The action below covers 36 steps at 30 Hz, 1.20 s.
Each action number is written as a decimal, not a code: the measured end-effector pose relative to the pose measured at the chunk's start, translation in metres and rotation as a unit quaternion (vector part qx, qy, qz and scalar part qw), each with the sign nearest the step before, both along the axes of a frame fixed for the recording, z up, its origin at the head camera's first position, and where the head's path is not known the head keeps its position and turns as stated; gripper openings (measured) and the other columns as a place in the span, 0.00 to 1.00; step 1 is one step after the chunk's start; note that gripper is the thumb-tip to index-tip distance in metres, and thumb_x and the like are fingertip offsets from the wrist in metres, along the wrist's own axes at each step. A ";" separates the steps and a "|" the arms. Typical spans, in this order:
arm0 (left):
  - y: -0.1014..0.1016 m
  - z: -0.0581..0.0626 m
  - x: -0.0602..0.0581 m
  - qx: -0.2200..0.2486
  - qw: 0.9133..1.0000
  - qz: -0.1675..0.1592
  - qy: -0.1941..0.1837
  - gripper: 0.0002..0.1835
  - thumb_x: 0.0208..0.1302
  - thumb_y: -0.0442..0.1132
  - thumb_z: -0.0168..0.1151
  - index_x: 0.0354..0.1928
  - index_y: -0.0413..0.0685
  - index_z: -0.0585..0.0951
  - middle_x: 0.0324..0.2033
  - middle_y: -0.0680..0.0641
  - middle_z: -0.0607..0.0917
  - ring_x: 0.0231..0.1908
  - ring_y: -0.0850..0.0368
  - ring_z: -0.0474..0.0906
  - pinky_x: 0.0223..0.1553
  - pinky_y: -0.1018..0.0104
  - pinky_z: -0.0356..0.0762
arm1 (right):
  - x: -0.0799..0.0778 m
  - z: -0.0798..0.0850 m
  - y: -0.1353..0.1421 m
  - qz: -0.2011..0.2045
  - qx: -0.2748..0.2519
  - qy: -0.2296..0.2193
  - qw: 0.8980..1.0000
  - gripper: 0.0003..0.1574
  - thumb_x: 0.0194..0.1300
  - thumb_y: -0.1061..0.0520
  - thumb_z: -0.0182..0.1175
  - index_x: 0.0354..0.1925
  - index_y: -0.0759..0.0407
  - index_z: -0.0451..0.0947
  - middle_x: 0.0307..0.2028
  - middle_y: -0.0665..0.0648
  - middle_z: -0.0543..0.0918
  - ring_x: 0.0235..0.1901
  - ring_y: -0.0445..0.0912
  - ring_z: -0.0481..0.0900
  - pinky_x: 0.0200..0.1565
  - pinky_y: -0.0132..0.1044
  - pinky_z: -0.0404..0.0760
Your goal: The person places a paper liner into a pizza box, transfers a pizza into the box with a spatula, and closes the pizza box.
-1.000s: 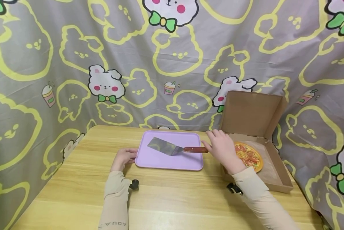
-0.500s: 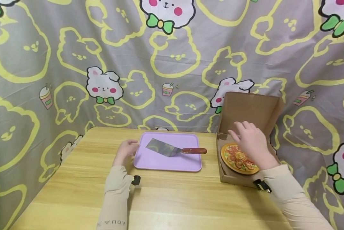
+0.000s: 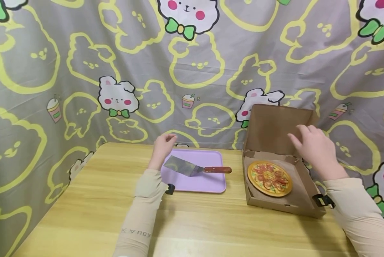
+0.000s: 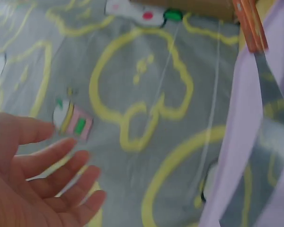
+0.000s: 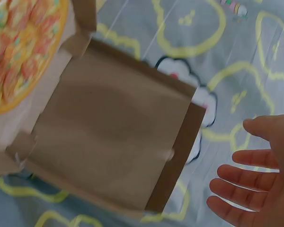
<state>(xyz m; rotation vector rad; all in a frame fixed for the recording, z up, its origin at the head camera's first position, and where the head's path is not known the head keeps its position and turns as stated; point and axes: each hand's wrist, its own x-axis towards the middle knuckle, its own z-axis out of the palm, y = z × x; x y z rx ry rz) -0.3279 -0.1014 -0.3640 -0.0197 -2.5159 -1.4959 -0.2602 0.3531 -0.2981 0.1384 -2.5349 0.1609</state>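
My left hand (image 3: 163, 148) is raised over the left end of a lilac tray (image 3: 208, 184), holding nothing. In the left wrist view its fingers (image 4: 61, 184) are spread and relaxed. On the tray lies a metal spatula (image 3: 180, 165), its reddish-brown wooden handle pointing right past the tray's edge. My right hand (image 3: 320, 151) hovers at the right side of an upright-lidded cardboard pizza box (image 3: 304, 210), near the lid (image 5: 113, 132). Its fingers hold nothing and look loosely extended in the right wrist view. A pizza (image 3: 270, 178) lies in the box on brown paper.
The wooden table (image 3: 82, 200) carries the tray at the centre and the box on the right. A grey curtain (image 3: 140, 43) with yellow cartoon outlines hangs close behind the table and along both sides.
My right hand has left the spatula handle area and moved right, across the pizza to the box's right side. My left hand has lifted off the tray's left edge and moved right.
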 end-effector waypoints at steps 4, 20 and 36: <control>0.031 0.016 -0.009 0.026 0.999 -0.001 0.041 0.17 0.69 0.46 0.58 0.50 0.42 0.83 0.46 0.40 0.86 0.47 0.47 0.82 0.52 0.55 0.80 | -0.008 0.005 0.024 -0.024 -0.032 -0.039 0.998 0.29 0.72 0.44 0.53 0.54 0.68 0.70 0.45 0.75 0.75 0.43 0.71 0.74 0.35 0.68 0.71; 0.161 0.058 -0.041 -0.014 0.994 -0.087 0.064 0.20 0.67 0.54 0.58 0.49 0.46 0.83 0.44 0.47 0.87 0.46 0.53 0.82 0.50 0.62 0.80 | -0.047 0.012 0.100 -0.043 -0.150 -0.149 0.976 0.48 0.73 0.35 0.41 0.67 0.77 0.55 0.51 0.81 0.70 0.49 0.74 0.69 0.47 0.67 0.70; 0.247 0.072 -0.067 -0.028 0.995 -0.094 -0.013 0.22 0.65 0.53 0.61 0.52 0.45 0.83 0.52 0.47 0.86 0.53 0.52 0.80 0.53 0.67 0.79 | -0.076 0.002 0.114 -0.052 -0.252 -0.209 0.944 0.51 0.74 0.37 0.37 0.69 0.82 0.45 0.64 0.86 0.55 0.63 0.76 0.56 0.63 0.67 0.61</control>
